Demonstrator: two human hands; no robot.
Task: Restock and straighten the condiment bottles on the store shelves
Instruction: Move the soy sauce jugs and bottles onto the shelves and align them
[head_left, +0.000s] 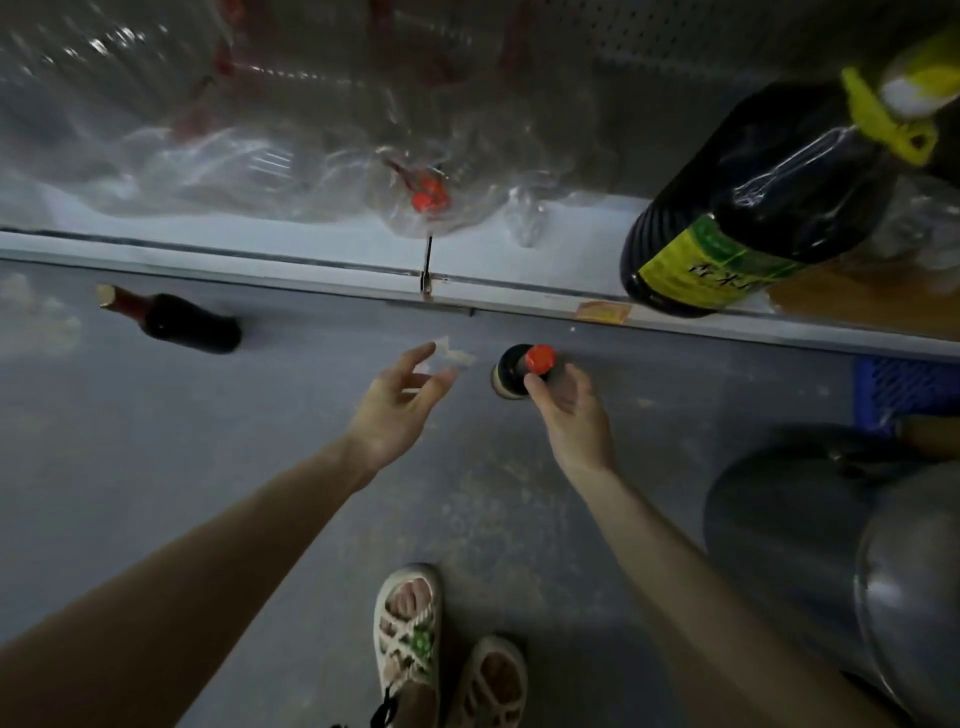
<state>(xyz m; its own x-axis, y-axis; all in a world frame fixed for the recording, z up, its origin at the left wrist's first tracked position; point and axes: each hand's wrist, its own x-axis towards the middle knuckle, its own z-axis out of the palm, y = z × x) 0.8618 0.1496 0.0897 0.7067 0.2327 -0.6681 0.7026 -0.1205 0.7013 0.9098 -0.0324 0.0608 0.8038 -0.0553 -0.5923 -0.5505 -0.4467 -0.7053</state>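
Head view, looking steeply down.

Surface and room:
- Grey floor (260, 467), dusty and scuffed, dim light.
- Pale shelf edge (311, 265) crossing the frame from left to right, with an orange tag (602, 312) stuck on its front.
- On the shelf: clear plastic bottles (291, 130), one with a red cap, blurred; at right a large dark bottle (753, 208) with a yellow-green label and yellow handle, its base at the shelf edge.
- On the floor: one dark bottle lying on its side (176, 319) at left, well apart from both hands; a pale scrap (454, 356) near the middle; a blue crate (904, 384) at right; two sandalled feet (410, 634) at the bottom.
- Large grey rounded shape (810, 530) at lower right; cannot tell what it is.

Task item:
- Small dark bottle with red cap (522, 371), upright on the floor just below the shelf edge.

Hands:
- Left hand (400, 405): fingers spread and relaxed, holding nothing, tips over the scrap.
- Right hand (569, 410): fingers loosely curved and parted, thumb tip against the small bottle's shoulder, other fingers just beside the cap; not closed round it.
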